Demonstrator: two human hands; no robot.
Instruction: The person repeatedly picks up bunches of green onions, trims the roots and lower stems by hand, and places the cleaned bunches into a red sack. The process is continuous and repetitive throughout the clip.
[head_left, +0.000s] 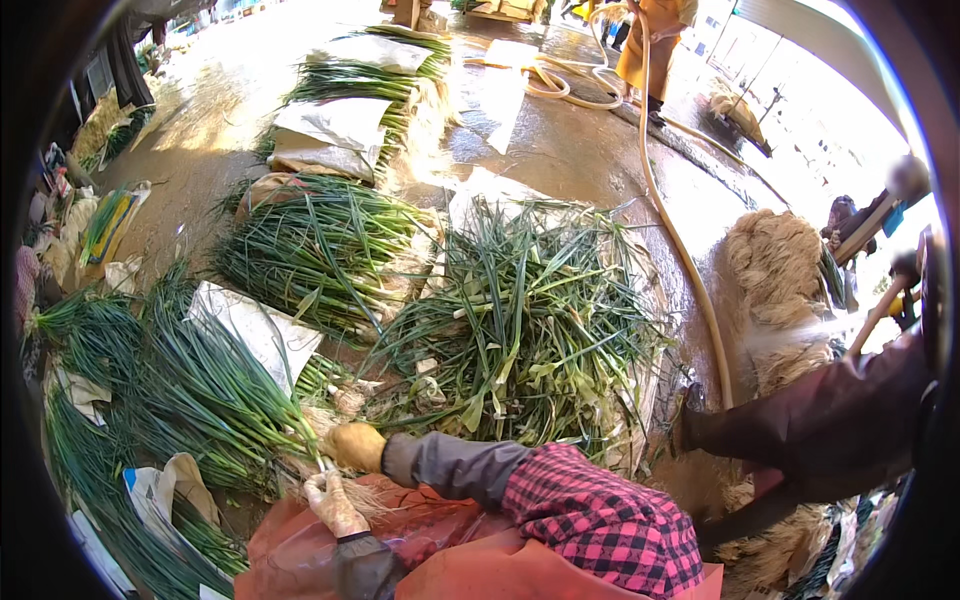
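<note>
A few green onions (289, 405) stretch from my hands up and left, their long green leaves fanned out. My right hand (355, 447), in a tan glove, closes near the white stem ends. Just below it, my left hand (335, 504) in a pale patterned glove pinches the white stems. Pale stringy roots (375, 501) spread beside the left glove. Both hands are above the red-orange apron (450, 517) over my lap. A white sack sheet (259, 330) lies on the onions behind the held ones.
A loose heap of onion leaves (517, 322) lies ahead. Bundled onions (322, 247) are stacked behind it, with more at left. A hose (679, 255) crosses the wet floor (495, 150). One person (656, 52) stands at the back; another person's dark-clothed leg (810, 420) is close at right.
</note>
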